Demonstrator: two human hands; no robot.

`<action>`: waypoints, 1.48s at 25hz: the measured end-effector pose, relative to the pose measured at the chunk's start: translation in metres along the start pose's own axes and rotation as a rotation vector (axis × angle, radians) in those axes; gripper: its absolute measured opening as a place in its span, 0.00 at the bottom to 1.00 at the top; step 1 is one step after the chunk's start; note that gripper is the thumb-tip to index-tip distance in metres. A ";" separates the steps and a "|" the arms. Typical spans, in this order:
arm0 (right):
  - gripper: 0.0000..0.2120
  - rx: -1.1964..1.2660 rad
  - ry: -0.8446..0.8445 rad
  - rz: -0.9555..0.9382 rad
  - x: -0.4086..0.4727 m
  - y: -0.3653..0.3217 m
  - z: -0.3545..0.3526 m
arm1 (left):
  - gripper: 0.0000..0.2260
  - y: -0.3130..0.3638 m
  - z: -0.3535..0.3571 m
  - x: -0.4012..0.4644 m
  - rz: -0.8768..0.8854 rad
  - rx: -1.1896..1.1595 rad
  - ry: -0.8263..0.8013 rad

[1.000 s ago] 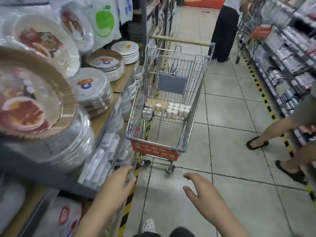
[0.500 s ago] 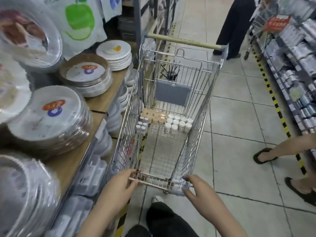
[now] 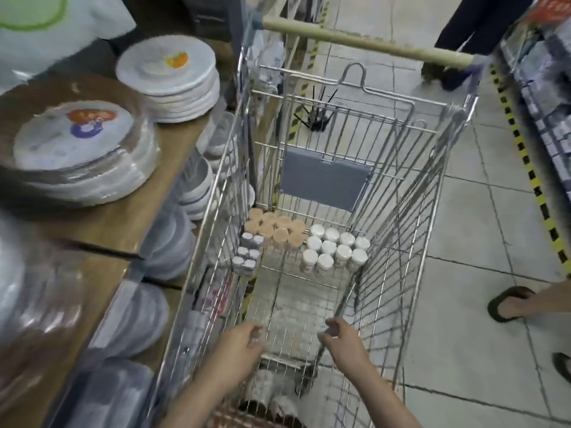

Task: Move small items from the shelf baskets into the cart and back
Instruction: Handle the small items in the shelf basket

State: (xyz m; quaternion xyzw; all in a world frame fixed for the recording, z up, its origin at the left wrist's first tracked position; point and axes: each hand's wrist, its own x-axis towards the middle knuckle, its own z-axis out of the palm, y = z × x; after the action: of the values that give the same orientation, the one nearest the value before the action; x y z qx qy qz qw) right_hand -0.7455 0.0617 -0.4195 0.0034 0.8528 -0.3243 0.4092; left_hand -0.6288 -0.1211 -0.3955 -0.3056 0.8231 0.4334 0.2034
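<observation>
a wire cart (image 3: 398,193) of thin chromed rods is standing in the aisle, its narrow end toward the camera and its pale, round handle bar (image 3: 364,44) lying across the far end. on the grid floor of the basket, toward the far half, 3 groups of small cylindrical containers are standing upright: tan-lidded jars (image 3: 276,228) packed together at the left, white-lidded jars (image 3: 335,248) in 2 close rows just beside them on the right, and a strip of tiny silver-capped bottles (image 3: 247,253) sitting against the left wire wall. a flat grey plastic flap (image 3: 324,182) is hanging on the far inner panel. the left hand (image 3: 238,350) is reaching over the near rim with its fingers curled loosely inward; motion blur is hiding whether they are gripping a wire or holding anything, so i cannot tell. the right hand (image 3: 343,342) is curling at the near right corner, thumb and fingers bending toward the corner rod, but whether they are closing on it is equally unclear. to the left, a brown wooden shelf (image 3: 139,211) is carrying stacks of round white disposable plates (image 3: 173,78) and a glossy shrink-wrapped plate pack (image 3: 80,149) with an orange and blue label. pale square floor tiles (image 3: 463,304) are spreading to the right, crossed by yellow-and-black striped tape (image 3: 531,177), and a sandalled foot (image 3: 513,302) is resting there.
</observation>
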 end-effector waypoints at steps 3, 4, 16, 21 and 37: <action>0.21 0.141 0.050 0.124 0.072 0.010 0.008 | 0.17 0.004 0.022 0.090 -0.036 -0.057 -0.036; 0.23 0.187 0.071 0.152 0.094 0.013 0.010 | 0.18 0.006 0.030 0.119 -0.051 -0.069 -0.041; 0.22 0.313 0.367 -0.190 0.251 0.016 0.027 | 0.22 0.019 0.117 0.322 0.163 -0.203 0.038; 0.20 0.254 0.283 -0.154 0.263 0.035 0.026 | 0.15 0.020 0.107 0.309 0.160 -0.246 0.076; 0.23 0.478 0.018 -0.346 0.033 -0.062 -0.061 | 0.26 0.081 -0.036 0.091 0.100 -0.729 0.140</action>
State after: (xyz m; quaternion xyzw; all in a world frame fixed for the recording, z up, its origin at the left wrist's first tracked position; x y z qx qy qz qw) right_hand -0.8271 0.0382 -0.3804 -0.0430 0.7438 -0.5809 0.3278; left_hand -0.7529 -0.1453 -0.3824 -0.3464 0.6407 0.6852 0.0030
